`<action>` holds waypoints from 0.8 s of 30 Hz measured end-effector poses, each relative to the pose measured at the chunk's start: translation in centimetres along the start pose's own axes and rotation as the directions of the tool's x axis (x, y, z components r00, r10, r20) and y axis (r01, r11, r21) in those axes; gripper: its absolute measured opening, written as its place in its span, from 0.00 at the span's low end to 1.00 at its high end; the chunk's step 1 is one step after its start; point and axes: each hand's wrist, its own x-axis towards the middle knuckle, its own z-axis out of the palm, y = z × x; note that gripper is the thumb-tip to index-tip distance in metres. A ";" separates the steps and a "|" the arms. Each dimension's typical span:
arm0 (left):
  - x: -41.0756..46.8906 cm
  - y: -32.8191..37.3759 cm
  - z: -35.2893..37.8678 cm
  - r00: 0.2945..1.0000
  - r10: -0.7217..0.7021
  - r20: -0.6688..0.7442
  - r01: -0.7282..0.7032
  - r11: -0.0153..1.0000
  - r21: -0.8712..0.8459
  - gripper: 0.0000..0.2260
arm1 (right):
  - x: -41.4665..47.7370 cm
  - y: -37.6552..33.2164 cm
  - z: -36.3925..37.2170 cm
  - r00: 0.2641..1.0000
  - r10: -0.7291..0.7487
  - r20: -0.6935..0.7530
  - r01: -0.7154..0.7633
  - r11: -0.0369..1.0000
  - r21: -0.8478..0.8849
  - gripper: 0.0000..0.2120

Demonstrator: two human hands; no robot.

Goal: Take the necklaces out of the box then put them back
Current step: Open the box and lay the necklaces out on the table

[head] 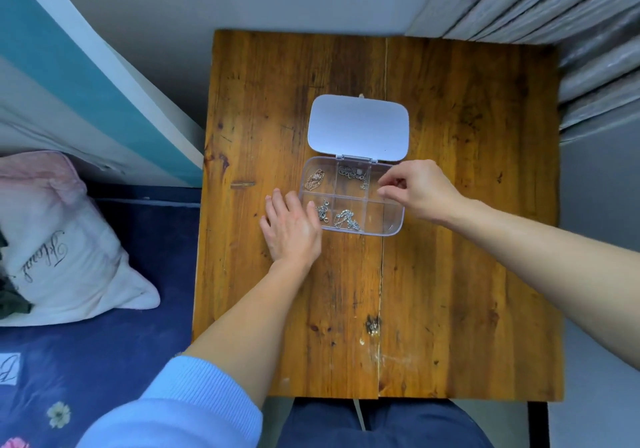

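While a clear plastic six-compartment box [351, 198] lies between the hands on the worn wooden counter [467, 239], long axis running left to right and white lid [358, 128] flipped open away from the person, the left hand [291, 229] rests flat, fingers spread, against its left end. The right hand [415, 189] hovers over its right end, fingertips pinched narrow; whether they hold anything cannot be told. Four compartments hold necklaces [346, 219].

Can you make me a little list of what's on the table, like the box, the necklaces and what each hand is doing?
table: wooden
box: clear, six sections, on the table
lid: open, laid flat behind the box
necklaces: four sections hold chains, one gold-coloured
left hand: flat beside the box's left end
right hand: over the far right section, fingers pinched; whether it holds a chain is unclear
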 end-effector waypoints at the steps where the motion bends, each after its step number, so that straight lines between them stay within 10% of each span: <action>1: 0.0 0.2 -0.6 1.000 0.006 -0.019 -0.007 0.999 -0.037 0.19 | -0.4 -0.2 -0.4 0.996 0.083 -0.033 -0.079 0.990 0.113 0.07; 7: 0.1 3.5 -3.1 0.963 0.243 -0.119 -0.259 0.956 -0.138 0.10 | -3.2 2.1 -1.7 0.827 0.555 0.086 -0.434 0.535 0.725 0.08; 12: 0.1 7.8 -2.3 0.891 0.437 0.126 -0.402 0.886 -0.232 0.12 | -5.3 4.5 -1.4 0.756 0.583 0.298 -0.476 0.178 0.861 0.10; 24: 2.1 12.1 1.3 0.710 0.581 0.398 -0.605 0.793 -0.076 0.10 | -7.8 7.5 -1.3 0.778 0.475 0.411 -0.457 -0.020 0.889 0.08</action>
